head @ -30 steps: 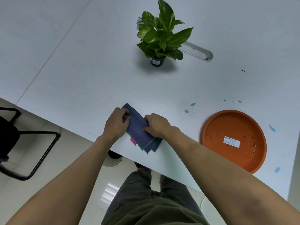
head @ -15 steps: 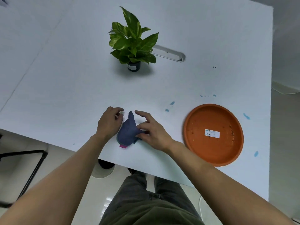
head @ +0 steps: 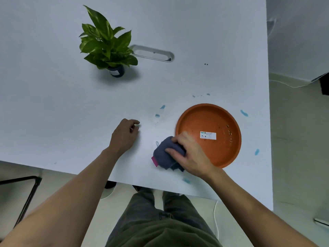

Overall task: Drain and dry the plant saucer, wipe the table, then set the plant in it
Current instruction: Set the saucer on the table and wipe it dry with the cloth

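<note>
While the white table [head: 53,104] fills most of the view, pale floor shows along its near edge and right side, with a black metal frame [head: 26,193] on the floor at the near left and a thin white cable [head: 216,216] trailing past the person's dark trousers [head: 160,220]. Small blue droplets [head: 243,113] dot the tabletop around the right half, and an oval cable slot [head: 153,54] is cut into the far middle. The left hand [head: 124,136] rests on the table near the centre, fingers loosely curled and holding nothing. The right hand [head: 190,155] is closed around a bunched blue cloth [head: 163,154] with a pink tag, pressing it to the table just left of the saucer, the knuckles overlapping the saucer's near-left rim. The orange saucer [head: 222,154] sits on the near right of the table; inside it are a white label and a few dark specks and droplets. The plant [head: 106,43], leafy green in a small dark pot, stands upright on the far left, well apart from the saucer.
</note>
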